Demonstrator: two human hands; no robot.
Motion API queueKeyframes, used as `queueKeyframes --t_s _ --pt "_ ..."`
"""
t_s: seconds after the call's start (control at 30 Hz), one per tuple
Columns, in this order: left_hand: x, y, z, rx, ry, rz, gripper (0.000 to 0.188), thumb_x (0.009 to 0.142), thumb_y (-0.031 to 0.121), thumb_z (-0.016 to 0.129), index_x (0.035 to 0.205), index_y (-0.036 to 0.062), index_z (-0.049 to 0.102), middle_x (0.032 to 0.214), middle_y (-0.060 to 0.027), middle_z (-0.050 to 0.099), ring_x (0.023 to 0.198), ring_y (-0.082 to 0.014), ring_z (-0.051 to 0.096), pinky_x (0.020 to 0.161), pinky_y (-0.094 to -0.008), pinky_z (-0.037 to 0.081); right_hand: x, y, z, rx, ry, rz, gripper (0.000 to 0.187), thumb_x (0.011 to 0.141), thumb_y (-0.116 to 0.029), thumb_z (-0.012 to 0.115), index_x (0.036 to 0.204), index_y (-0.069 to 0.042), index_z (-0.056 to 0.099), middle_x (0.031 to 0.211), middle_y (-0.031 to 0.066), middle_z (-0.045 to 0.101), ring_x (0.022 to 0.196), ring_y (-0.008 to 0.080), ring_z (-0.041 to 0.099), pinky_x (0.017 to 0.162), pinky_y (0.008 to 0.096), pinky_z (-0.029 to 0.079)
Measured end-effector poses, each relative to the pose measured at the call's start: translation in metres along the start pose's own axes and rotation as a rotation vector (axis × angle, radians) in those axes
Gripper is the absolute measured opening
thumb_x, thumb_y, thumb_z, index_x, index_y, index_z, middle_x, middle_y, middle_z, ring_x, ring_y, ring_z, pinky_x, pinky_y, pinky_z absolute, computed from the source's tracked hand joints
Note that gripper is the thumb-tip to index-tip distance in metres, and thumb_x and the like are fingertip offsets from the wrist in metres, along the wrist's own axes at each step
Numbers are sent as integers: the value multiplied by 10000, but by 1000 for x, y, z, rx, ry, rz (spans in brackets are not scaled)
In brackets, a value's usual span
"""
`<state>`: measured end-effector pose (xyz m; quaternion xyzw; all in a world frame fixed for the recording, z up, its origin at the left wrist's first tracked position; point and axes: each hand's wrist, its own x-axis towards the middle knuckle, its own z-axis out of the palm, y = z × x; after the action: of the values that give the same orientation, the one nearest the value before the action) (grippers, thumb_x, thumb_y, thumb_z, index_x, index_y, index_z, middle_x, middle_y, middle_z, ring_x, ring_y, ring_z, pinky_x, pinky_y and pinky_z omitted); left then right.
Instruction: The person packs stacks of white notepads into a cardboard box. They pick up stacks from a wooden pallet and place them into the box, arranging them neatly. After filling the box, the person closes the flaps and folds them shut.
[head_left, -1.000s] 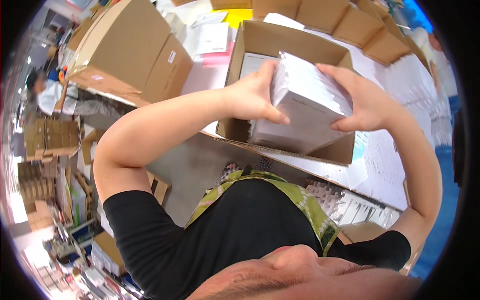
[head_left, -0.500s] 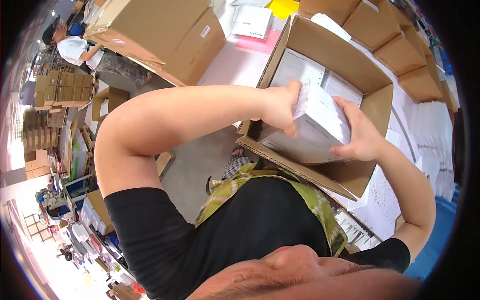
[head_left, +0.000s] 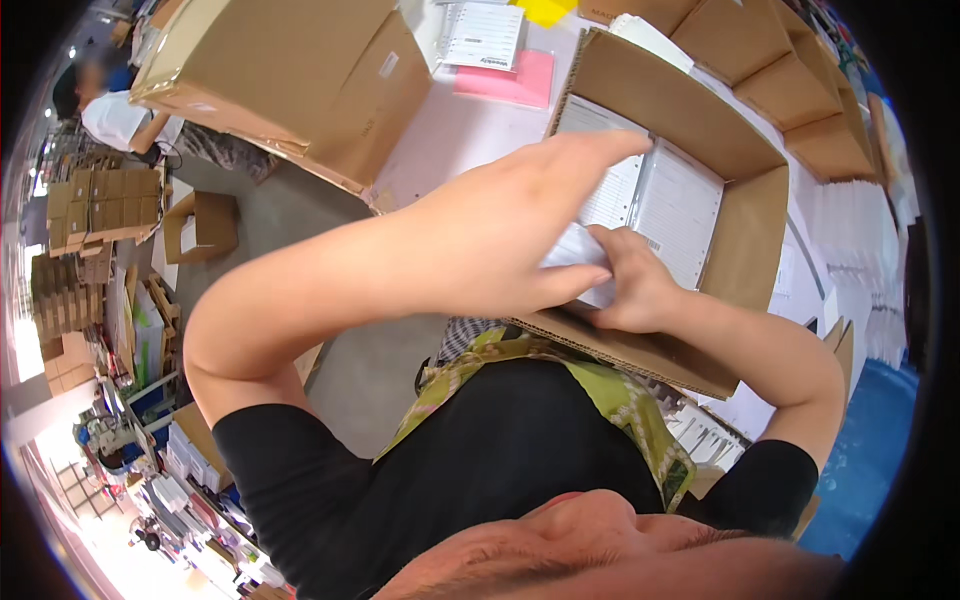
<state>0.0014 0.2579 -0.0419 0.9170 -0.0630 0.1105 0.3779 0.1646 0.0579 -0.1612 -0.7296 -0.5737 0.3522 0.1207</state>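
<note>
An open cardboard carton (head_left: 745, 235) on the table holds clear-wrapped packs of printed, hole-punched paper (head_left: 678, 212). In its near left part a wrapped paper stack (head_left: 572, 248) sits low, mostly hidden by my hands. My left hand (head_left: 535, 225) is over the carton's left side, fingers stretched and thumb apart, with the thumb in front of the stack. My right hand (head_left: 637, 285) curls its fingers and thumb around the right end of that stack.
A large closed carton (head_left: 300, 75) stands at the left. Beyond are pink sheets (head_left: 530, 82) and a printed pack (head_left: 482, 38). Smaller brown boxes (head_left: 750, 60) and white stacks (head_left: 855, 235) line the right. A person (head_left: 115, 120) stands at the far left.
The wrapped stack has gone down into the near left part of the carton. My left hand has come off its side and opened; my right hand has moved left and nearer with it.
</note>
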Motion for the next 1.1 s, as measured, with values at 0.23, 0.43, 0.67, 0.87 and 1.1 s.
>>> queueKeyframes --t_s 0.23,0.43,0.67,0.87,1.1 --pt "-36 -11 3 -45 -52 -82 733 742 38 745 1402 -3 429 1378 -178 519 1310 -348 480 1079 -421 398 12 19 54 -133 76 -29 986 635 -338 841 1426 -33 336 1237 209 483 1167 378 473 997 467 408" --pt "-22 -2 19 149 -62 92 549 697 -18 703 1230 45 586 1243 -131 615 1210 -329 558 1021 -444 445 13 32 51 -176 -90 -82 934 824 -370 732 1505 16 223 1366 230 445 1225 390 467 1027 467 409" --pt "7 8 37 377 -112 148 418 759 -26 602 1167 66 618 1148 -94 652 1093 -297 611 944 -422 479 27 5 21 -252 -453 79 894 884 -337 683 1527 21 176 1426 180 434 1257 350 493 1031 428 444" --pt "19 16 54 403 -197 76 405 756 -33 591 1151 57 620 1108 -99 663 1050 -306 619 918 -426 481 35 7 11 -330 -435 21 799 880 -324 697 1491 -3 293 1449 154 412 1264 348 481 1010 432 464" --pt "-14 47 37 402 -103 -115 466 760 -62 594 1217 27 609 1174 -148 649 1091 -334 610 964 -414 467 98 36 -6 -306 -602 -122 382 856 -113 548 1212 -20 650 1171 167 677 1071 327 636 931 428 497"
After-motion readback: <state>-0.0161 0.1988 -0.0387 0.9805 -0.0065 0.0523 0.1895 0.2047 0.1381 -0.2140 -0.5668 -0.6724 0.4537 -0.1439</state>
